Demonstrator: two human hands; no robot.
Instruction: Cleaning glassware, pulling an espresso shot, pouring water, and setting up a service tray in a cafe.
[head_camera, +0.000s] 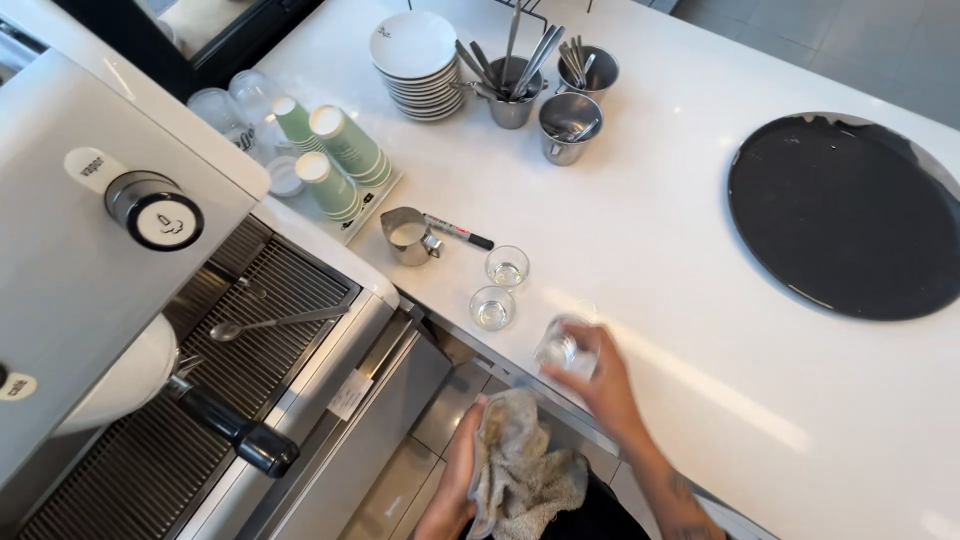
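A small clear glass (562, 348) sits at the near edge of a white counter (680, 260), gripped from the side by the person's right hand (598, 378), whose fingers curl closed around it. It is blurred, so whether it rests on the surface or hangs just above cannot be told. The left hand (455, 480) is lower in the view, below the counter edge, bunched shut on a crumpled beige cloth (520, 465).

Two more small clear glasses (500, 288) stand upright just left of the held one, close together and apart from it. Behind them are a small steel milk jug (406, 236) and a marker pen (456, 231) lying beside it. Further back are a stack of white saucers (417, 62), steel cups holding cutlery (540, 85), and green paper cups (335, 155) lying in nested stacks. A round black tray (850, 215) lies on the right of the counter. An espresso machine fills the left, with a spoon (270, 322) on its drip grate (230, 330).

The step in hand appears to be placing or lifting this glass beside the row, with the cloth at the ready. Any next move calls for a steady, light grip, as the glass is so near the counter's edge.
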